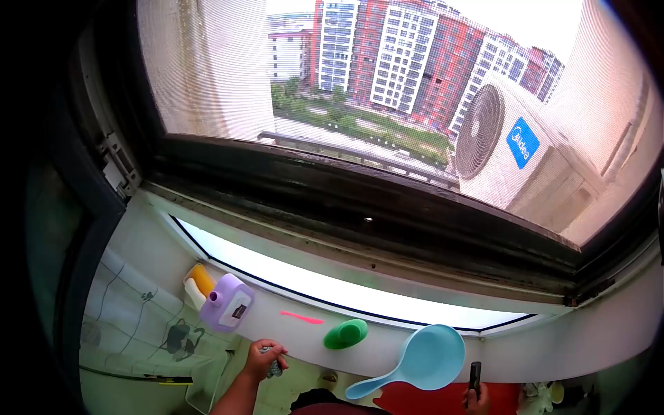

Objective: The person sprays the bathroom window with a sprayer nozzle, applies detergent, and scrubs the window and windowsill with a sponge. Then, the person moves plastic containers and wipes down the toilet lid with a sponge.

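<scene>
Black handheld object (475, 374): in the person's right hand (476, 400), low in the view, right of the light-blue dipper (433, 357) and apart from it. Long axis near upright in the view; free end points up toward the window, lower end inside the grip. Exact type: cannot tell.

Right fingers: closed round the lower end. Left fingers: curled narrow round a small grey, mottled item (274, 367); material unclear. Its long axis runs roughly up and down the view, part covered by the left hand (261, 358). The two hands are well apart, both near the front edge of the white ledge (277, 330).

Step, as judged: a holding stage, one item per hand, neither set down. Shifting the black object leftward would call for clearance over the dipper; the grip looks adequate.

Outward: the dipper's bowl lies toward the right hand, its handle slanting down and left. Red surface (443, 400) below it. Between dipper and left-hand side: green container (346, 334), then thin pink-red strip (301, 317) lying lengthwise on the ledge. Farther left, purple jug (227, 303), just beside an orange-and-white bottle (200, 279). Beyond the dark window frame (360, 207): outdoor air-conditioner unit (522, 142).
</scene>
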### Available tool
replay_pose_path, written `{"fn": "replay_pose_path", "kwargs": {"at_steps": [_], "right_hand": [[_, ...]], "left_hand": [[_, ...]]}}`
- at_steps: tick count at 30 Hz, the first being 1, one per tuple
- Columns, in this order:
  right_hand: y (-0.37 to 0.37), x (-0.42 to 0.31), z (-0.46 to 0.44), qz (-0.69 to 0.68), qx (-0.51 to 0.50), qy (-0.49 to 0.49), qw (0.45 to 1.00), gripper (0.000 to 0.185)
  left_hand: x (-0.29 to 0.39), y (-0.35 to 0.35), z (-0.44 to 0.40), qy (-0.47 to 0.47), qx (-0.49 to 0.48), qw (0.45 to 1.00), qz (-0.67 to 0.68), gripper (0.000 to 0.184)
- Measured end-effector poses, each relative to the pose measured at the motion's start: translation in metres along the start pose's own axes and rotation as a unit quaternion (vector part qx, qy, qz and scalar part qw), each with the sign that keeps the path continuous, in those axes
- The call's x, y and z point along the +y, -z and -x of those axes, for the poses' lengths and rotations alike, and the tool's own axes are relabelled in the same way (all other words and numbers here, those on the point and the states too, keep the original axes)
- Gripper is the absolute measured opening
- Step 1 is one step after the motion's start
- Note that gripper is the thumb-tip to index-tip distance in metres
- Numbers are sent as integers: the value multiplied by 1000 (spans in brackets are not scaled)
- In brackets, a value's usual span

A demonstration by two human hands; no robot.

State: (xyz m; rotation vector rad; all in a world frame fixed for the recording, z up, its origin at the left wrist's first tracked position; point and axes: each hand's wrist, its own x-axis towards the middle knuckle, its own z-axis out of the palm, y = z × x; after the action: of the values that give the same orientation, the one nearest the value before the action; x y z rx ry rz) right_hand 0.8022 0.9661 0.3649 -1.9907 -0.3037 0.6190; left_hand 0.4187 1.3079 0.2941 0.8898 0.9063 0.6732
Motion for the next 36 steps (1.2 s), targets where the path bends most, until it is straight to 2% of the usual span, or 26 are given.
{"fn": "replay_pose_path", "kwargs": {"at_steps": [2,5,8,11,15,18,20,22,23,24,26,29,30,34,36], "right_hand": [[1,6,0,5,4,31,1000,26],[10,17,-1,16,31,22,999,29],[21,19,2,37,4,33,999,33],[27,33,4,35,22,37,998,35],[40,35,11,101,-21,95,990,36],[55,35,17,91,-63,106,988,37],[68,43,21,40,-74,103,991,35],[80,39,36,144,-59,230,961,36],[85,35,48,195,-48,289,936,37],[92,30,61,214,-65,291,930,38],[107,22,87,247,-99,290,919,39],[127,18,118,288,-81,306,904,39],[136,16,120,298,-77,338,890,39],[185,-38,150,384,14,434,815,38],[212,-81,167,400,64,474,782,37]], "left_hand": [[-1,0,2,1,6,1000,-6,16],[5,-5,4,-11,0,1000,-13,19],[2,-2,2,-11,-11,1000,-24,20],[5,-6,5,-19,-5,999,-30,20],[-14,-8,5,-69,55,995,-34,19],[-32,-26,24,-151,136,979,-8,17],[-68,-23,59,-150,169,974,-14,17],[-116,-22,108,-134,207,969,-35,17],[-133,-28,147,-80,239,966,-62,18],[-149,-34,185,-27,268,959,-89,19],[-232,-10,242,-31,288,953,-85,21],[-307,4,319,2,320,942,-101,21],[-328,11,339,-9,313,943,-114,21],[-343,6,389,-3,316,936,-155,18],[-359,13,400,-17,310,944,-111,18]]}}
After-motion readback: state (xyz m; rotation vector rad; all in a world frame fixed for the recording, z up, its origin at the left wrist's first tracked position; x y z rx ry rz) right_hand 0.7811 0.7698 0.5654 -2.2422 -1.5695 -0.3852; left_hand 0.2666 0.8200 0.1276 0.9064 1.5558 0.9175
